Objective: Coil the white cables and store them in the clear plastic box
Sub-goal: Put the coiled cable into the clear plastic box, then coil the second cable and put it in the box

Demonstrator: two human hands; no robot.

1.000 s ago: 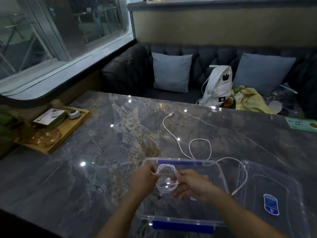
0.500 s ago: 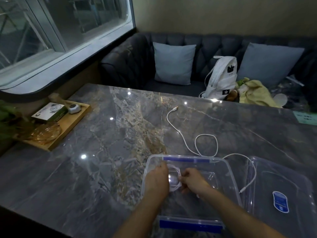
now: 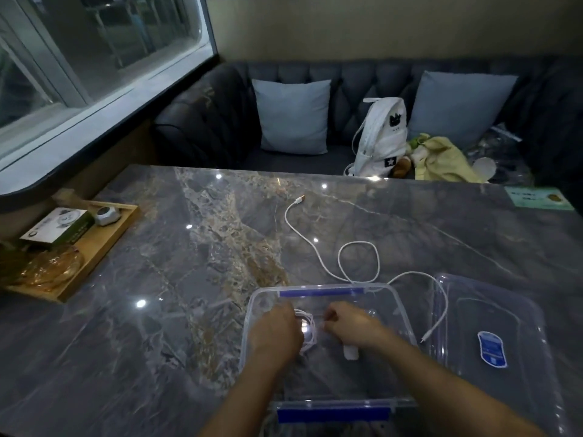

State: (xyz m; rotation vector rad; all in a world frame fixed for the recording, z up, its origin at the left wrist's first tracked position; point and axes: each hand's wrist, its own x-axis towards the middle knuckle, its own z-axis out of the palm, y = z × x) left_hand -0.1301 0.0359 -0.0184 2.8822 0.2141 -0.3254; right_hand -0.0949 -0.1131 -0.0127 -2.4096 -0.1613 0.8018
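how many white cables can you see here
2. One coiled cable lies inside the clear box, held by the left hand; one loose cable snakes across the table beyond the box. Others may be hidden.

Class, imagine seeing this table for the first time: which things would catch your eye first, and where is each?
Two bare hands reach into the clear plastic box at the near edge of the grey marble table, the left hand holding a coiled white cable, the right hand beside it. A loose white cable snakes across the table behind the box. A white backpack stands on the dark sofa beyond.
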